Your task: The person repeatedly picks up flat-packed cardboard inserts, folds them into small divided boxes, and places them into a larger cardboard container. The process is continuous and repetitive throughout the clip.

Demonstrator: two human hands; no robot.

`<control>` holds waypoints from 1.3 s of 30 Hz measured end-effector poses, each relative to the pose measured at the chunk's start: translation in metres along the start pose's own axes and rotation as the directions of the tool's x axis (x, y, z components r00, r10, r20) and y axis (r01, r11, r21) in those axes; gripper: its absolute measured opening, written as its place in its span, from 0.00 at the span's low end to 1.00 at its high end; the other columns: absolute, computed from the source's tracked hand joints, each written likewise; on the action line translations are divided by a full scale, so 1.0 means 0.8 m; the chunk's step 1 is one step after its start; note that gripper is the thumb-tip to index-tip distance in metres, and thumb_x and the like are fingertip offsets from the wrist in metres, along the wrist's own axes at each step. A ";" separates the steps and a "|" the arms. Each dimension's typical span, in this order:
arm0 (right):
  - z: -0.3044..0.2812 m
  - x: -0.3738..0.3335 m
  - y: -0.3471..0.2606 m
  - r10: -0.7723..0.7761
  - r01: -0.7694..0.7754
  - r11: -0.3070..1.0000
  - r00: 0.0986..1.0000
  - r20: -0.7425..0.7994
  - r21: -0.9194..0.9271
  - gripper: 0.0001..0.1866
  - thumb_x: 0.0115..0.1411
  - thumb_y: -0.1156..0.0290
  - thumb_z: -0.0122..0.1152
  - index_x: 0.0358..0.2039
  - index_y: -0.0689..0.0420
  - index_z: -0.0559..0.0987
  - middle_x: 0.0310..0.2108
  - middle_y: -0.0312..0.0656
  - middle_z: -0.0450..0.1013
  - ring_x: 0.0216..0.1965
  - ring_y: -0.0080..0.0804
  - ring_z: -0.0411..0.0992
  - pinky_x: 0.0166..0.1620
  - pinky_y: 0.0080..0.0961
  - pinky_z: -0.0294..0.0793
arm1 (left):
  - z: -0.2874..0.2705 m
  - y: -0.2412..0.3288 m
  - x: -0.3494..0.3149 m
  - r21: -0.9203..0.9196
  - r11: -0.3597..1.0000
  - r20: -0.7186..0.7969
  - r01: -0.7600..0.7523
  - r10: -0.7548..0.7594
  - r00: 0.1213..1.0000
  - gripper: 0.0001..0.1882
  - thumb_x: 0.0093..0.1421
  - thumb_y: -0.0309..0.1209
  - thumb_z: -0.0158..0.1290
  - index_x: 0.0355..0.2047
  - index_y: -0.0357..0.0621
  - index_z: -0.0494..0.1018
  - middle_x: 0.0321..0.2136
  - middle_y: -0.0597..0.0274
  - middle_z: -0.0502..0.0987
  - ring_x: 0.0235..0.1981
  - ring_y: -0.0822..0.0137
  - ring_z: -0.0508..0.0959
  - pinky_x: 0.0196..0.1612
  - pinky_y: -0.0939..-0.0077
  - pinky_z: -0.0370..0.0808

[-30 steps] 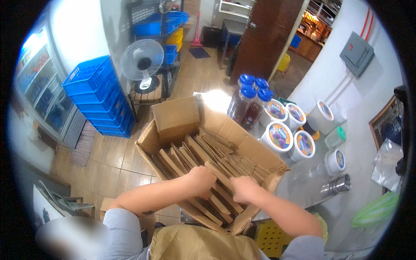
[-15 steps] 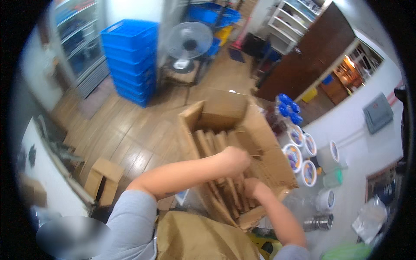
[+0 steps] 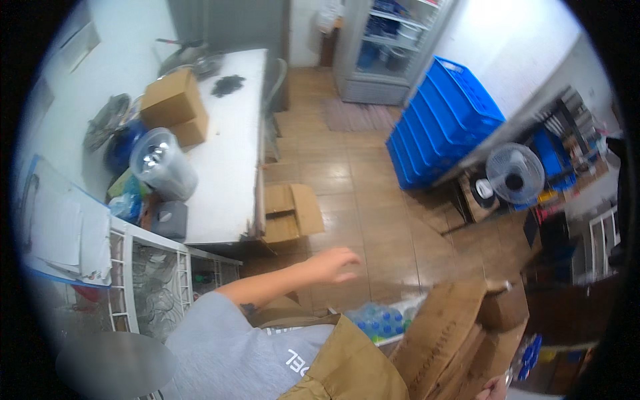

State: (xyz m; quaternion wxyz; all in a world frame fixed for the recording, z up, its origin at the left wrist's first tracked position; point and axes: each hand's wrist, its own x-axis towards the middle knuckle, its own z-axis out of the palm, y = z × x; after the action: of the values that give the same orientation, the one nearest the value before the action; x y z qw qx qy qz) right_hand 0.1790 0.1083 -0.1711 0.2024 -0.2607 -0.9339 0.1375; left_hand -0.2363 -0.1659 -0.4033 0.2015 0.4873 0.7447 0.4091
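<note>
One brown apron [image 3: 357,363] is covering part of the person's grey shirt [image 3: 233,340] along the lower edge. Close by, at the lower right, the right hand [image 3: 492,389] is showing only in part, its fingers lying against the edge of a large cardboard box [image 3: 437,323]; whether they are pinching that edge or merely resting there, I cannot tell. The box is standing open and tilted in view at the lower right, with flat cardboard pieces [image 3: 460,360] leaning inside it. Just left of the box, clear bottles with blue caps [image 3: 380,321] are sitting in a group. The left hand [image 3: 337,265] is hovering above the floor [image 3: 373,247], well apart from the box, its fingers spread loosely, slightly bent and holding nothing.

Farther off on the left, a clipboard [image 3: 67,230] is holding papers above a white wire rack [image 3: 183,267]. Beyond that, an open carton [image 3: 290,213] is lying beside a white table [image 3: 230,173], which is bearing a clear bucket [image 3: 167,170] and a smaller brown box [image 3: 175,100]. On the right, a fan [image 3: 515,173] is standing near stacked blue crates [image 3: 440,127]. Farthest away, a glass-door fridge [image 3: 390,50] is standing behind a mat [image 3: 357,115].
</note>
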 end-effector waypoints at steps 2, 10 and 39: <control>0.030 0.047 -0.088 0.121 -0.113 0.990 0.988 0.096 -0.082 0.11 0.60 0.62 0.61 0.35 0.57 0.78 0.23 0.44 0.73 0.25 0.40 0.71 0.32 0.34 0.72 | -0.037 -0.030 -0.038 0.044 0.990 -0.061 0.131 -0.129 0.990 0.19 0.57 0.37 0.59 0.47 0.43 0.72 0.42 0.54 0.76 0.43 0.54 0.78 0.46 0.62 0.75; 0.173 0.168 -0.177 -0.025 0.028 1.000 0.903 0.430 0.000 0.11 0.52 0.72 0.63 0.37 0.59 0.77 0.22 0.44 0.73 0.27 0.31 0.74 0.31 0.26 0.72 | -0.170 -0.099 -0.096 -0.035 0.924 -0.367 0.381 -0.366 0.855 0.20 0.56 0.36 0.59 0.47 0.42 0.73 0.43 0.51 0.76 0.47 0.52 0.76 0.50 0.62 0.73; 0.343 0.221 -0.292 -0.185 0.079 0.974 0.818 0.545 0.213 0.18 0.57 0.70 0.65 0.48 0.56 0.75 0.32 0.50 0.76 0.29 0.44 0.74 0.33 0.35 0.74 | -0.630 -0.346 -0.121 -0.326 0.350 -0.944 0.878 -0.067 -0.323 0.38 0.63 0.40 0.48 0.67 0.35 0.47 0.70 0.38 0.37 0.70 0.36 0.37 0.67 0.38 0.46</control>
State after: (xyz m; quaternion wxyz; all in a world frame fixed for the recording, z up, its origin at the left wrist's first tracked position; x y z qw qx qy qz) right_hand -0.1835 -0.0306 -0.2739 -0.0491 -0.1237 -0.9515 0.2775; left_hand -0.7009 -0.5128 -0.3419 -0.3445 -0.3233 0.8594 0.1956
